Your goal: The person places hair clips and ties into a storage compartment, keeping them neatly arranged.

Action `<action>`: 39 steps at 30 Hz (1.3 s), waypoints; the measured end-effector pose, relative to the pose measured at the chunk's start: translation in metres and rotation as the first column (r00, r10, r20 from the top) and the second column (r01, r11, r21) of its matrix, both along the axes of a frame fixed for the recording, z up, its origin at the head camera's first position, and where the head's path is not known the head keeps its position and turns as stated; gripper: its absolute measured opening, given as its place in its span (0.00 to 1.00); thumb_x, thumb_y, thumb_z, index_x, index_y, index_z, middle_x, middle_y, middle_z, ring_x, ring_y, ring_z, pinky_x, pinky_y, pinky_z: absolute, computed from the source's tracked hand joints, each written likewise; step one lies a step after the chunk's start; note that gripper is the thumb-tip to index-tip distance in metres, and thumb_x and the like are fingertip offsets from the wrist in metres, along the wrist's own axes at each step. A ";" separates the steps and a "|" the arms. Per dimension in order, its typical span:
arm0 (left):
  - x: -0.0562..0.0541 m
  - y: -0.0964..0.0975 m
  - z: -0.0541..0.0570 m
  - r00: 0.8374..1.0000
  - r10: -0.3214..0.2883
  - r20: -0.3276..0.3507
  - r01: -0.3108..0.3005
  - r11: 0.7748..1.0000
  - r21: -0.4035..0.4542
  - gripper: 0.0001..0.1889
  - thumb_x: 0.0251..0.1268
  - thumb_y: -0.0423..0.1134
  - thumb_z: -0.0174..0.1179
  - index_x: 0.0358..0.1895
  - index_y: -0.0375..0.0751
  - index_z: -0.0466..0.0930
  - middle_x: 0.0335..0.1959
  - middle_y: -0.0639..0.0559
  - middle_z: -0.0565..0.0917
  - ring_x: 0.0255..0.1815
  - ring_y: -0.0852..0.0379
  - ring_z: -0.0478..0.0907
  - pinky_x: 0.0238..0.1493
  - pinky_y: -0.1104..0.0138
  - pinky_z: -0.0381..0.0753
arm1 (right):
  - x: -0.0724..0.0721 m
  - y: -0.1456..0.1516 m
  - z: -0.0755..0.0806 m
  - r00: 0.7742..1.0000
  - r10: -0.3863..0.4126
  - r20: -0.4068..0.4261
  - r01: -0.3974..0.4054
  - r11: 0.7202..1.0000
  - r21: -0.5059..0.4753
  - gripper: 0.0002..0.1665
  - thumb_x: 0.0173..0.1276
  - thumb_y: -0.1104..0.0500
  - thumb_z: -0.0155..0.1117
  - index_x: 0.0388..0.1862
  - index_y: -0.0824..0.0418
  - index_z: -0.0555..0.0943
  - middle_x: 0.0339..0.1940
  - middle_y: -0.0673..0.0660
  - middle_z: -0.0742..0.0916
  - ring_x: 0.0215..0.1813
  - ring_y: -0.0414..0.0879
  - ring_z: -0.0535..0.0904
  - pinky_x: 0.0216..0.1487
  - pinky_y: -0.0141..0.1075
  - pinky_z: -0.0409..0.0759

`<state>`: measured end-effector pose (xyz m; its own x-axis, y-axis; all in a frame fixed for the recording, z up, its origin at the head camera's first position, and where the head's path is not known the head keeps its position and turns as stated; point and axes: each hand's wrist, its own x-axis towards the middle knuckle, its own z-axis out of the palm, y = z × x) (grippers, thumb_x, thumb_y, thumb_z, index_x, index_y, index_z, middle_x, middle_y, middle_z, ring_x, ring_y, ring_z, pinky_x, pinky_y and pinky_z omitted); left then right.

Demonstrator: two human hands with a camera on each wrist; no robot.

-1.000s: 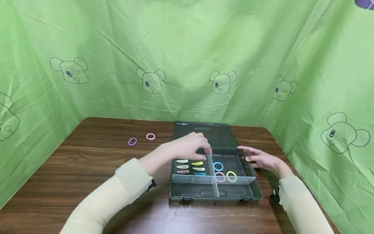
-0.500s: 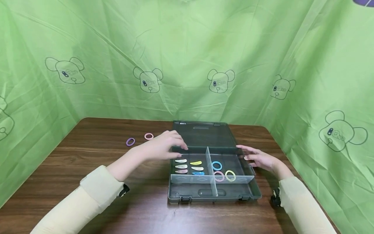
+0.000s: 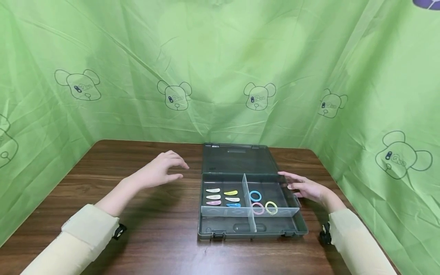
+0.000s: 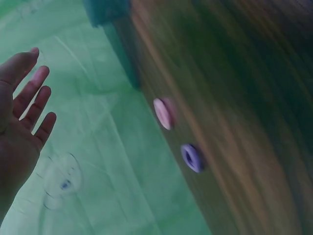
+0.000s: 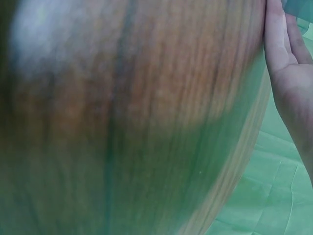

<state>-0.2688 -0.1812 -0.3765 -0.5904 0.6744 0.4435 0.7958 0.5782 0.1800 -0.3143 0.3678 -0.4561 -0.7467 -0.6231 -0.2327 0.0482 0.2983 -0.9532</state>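
My left hand (image 3: 154, 170) is over the table, left of the box, with its fingers spread and nothing in them. In the left wrist view a pink hair tie (image 4: 164, 113) and a purple hair tie (image 4: 191, 157) lie on the table; the hand hides both in the head view. Fingers of my right hand (image 3: 307, 189) rest at the right side of a dark see-through organizer box (image 3: 227, 229). Several snap hair clips (image 3: 214, 197) lie in its back left compartment. The back right one holds a blue hair tie (image 3: 255, 196), a pink one and a yellow one (image 3: 271, 208).
The box's lid (image 3: 240, 160) lies flipped back towards the far table edge. Clear dividers (image 3: 245, 191) stand between the compartments. Around the brown wooden table (image 3: 165, 236) hangs a green curtain (image 3: 213, 57) on the far side and both flanks.
My left hand has withdrawn from above the box and moved left across the table, now covering the two loose hair ties in the head view. My right hand stays beside the box.
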 end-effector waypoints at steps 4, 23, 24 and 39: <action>-0.010 -0.018 -0.009 1.000 0.020 -0.011 -0.020 1.000 0.002 0.13 0.51 0.37 0.69 0.42 0.49 0.82 0.43 0.55 0.83 0.50 0.52 0.74 0.52 0.52 0.68 | 0.000 0.000 -0.001 1.000 0.006 0.000 -0.006 1.000 -0.007 0.36 0.74 0.62 0.46 0.76 0.48 0.48 0.75 0.66 0.51 0.66 0.43 0.69 0.57 0.43 0.74; -0.060 -0.086 -0.050 0.979 0.204 0.022 -0.204 0.978 0.034 0.13 0.47 0.31 0.68 0.39 0.40 0.83 0.38 0.47 0.83 0.46 0.41 0.73 0.46 0.47 0.67 | -0.004 0.001 -0.005 1.000 0.017 0.002 -0.016 0.999 -0.036 0.36 0.74 0.62 0.46 0.76 0.49 0.48 0.74 0.65 0.54 0.65 0.46 0.69 0.57 0.45 0.74; -0.061 -0.088 -0.051 0.975 0.218 0.037 -0.219 0.975 0.026 0.13 0.47 0.31 0.68 0.40 0.40 0.83 0.38 0.46 0.84 0.47 0.40 0.73 0.47 0.46 0.67 | -0.004 0.001 -0.004 1.000 0.013 0.005 -0.013 0.999 -0.033 0.36 0.74 0.62 0.46 0.76 0.49 0.48 0.74 0.64 0.54 0.66 0.46 0.69 0.57 0.45 0.73; -0.077 -0.108 -0.079 0.900 0.405 0.162 -0.400 0.914 -0.064 0.10 0.53 0.34 0.67 0.40 0.43 0.84 0.42 0.46 0.84 0.48 0.42 0.72 0.50 0.42 0.65 | -0.003 -0.001 -0.003 1.000 0.020 -0.008 -0.021 0.998 -0.052 0.36 0.73 0.63 0.46 0.76 0.53 0.47 0.74 0.69 0.53 0.65 0.49 0.69 0.56 0.45 0.75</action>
